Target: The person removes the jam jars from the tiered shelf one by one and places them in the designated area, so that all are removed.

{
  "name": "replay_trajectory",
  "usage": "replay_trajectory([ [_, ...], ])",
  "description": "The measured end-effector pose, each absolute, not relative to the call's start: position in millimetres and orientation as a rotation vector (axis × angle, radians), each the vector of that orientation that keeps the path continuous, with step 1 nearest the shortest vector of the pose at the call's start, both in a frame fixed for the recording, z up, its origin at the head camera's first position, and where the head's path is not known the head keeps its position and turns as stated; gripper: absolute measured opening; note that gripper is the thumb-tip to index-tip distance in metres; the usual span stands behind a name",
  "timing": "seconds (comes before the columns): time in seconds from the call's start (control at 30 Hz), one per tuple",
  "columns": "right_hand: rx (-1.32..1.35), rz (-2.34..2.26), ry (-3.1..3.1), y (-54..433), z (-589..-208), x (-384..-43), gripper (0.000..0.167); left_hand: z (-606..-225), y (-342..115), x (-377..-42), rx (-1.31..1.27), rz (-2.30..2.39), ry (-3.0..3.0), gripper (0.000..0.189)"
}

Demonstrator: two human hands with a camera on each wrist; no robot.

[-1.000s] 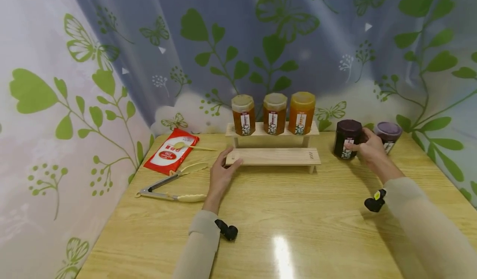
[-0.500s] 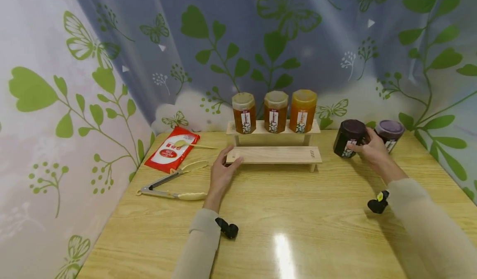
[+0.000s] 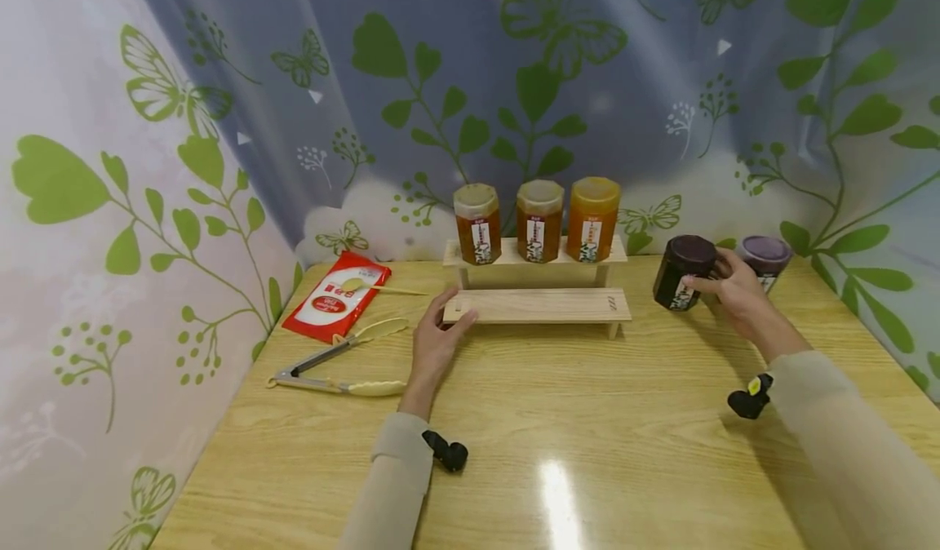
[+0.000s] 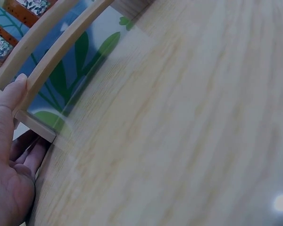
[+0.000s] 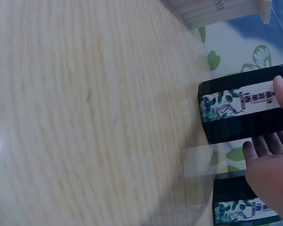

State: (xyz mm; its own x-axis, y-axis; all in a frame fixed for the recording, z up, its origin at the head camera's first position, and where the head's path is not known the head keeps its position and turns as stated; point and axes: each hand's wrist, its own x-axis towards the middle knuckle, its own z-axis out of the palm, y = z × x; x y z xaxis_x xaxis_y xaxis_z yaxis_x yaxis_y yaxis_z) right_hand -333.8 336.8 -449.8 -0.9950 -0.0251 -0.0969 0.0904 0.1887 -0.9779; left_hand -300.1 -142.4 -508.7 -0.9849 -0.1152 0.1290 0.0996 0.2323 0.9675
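In the head view my right hand grips a dark, many-sided jar with a lid and a white label, at the back right of the table. The jar leans a little, its base toward the left. The right wrist view shows the thumb on the label of this jar and the fingers on its other side. My left hand holds the left end of the lower step of a wooden two-step stand. In the left wrist view its thumb lies on the wood, with the fingers partly hidden behind the stand's end.
Three amber and orange jars stand on the upper step. A purple-lidded jar is behind my right hand. At left lie a red and white packet, a wooden spoon across it, and tongs. A patterned curtain backs the table.
The dark jar in my right hand has gone from upright to slightly tilted, its base shifting left. My right wrist has moved a little right. The left hand keeps its place on the stand.
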Motion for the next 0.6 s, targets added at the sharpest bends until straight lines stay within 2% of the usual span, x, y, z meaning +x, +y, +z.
replay_trajectory([
  [0.4,0.003,-2.1,2.374,328.7,-421.9,-334.7,0.088,-511.2,-143.9,-302.0,0.01,-1.836,-2.324,0.063],
  [0.6,-0.051,-2.194,2.343,326.8,-404.3,-334.0,0.086,-510.0,-142.6,-300.8,0.009,-1.84,-2.328,0.064],
])
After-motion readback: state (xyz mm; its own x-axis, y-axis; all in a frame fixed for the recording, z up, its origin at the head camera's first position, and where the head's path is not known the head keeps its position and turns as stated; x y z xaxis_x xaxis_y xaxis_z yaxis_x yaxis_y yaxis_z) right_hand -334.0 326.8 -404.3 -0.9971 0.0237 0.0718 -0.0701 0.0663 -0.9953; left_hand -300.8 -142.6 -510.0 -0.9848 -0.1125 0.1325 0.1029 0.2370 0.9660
